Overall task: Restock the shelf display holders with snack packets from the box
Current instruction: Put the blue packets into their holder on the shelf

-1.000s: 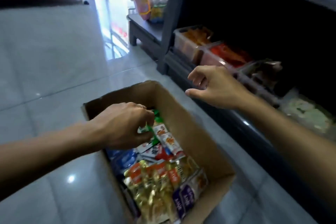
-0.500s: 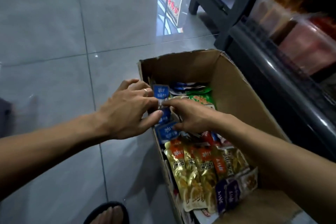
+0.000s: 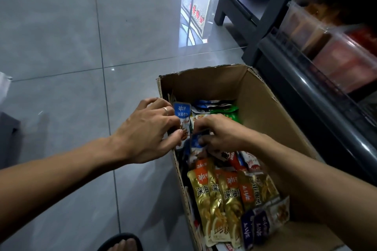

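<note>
Head view. Floor: large glossy grey tiles (image 3: 71, 36), with a bright reflection of red signage near the top centre. Right side: dark metal shelf unit (image 3: 306, 91) with clear plastic display holders (image 3: 318, 32) standing side by side on it; their contents read as orange and red, blurred. Further back, a low dark bench (image 3: 234, 4) carrying colourful bagged goods, too blurred to identify.

Open brown cardboard box (image 3: 259, 96) sits on the floor just beside the shelf base, flaps up, packed with snack packets. Near end: a row of gold foil packets with orange tops (image 3: 220, 199) and, beside them, dark blue-and-white packets (image 3: 255, 228). Far end: green packets (image 3: 226, 111) and blue ones lying flat.

My left hand (image 3: 149, 130) is at the box's left wall, ring visible on one finger, thumb and fingers curled around a small stack of upright blue-topped packets (image 3: 182, 112) standing against that wall; the grip looks like a pinch from both sides. My right hand (image 3: 222, 132) reaches in from the right, knuckles up, fingers curled down onto a blue packet (image 3: 195, 142) in the middle of the box; fingertips hidden under the hand, but they appear to pinch its top edge. The two hands are close together, nearly touching.

Bottom edge: my toes in a dark sandal (image 3: 122, 243) on the tile, left of the box.
</note>
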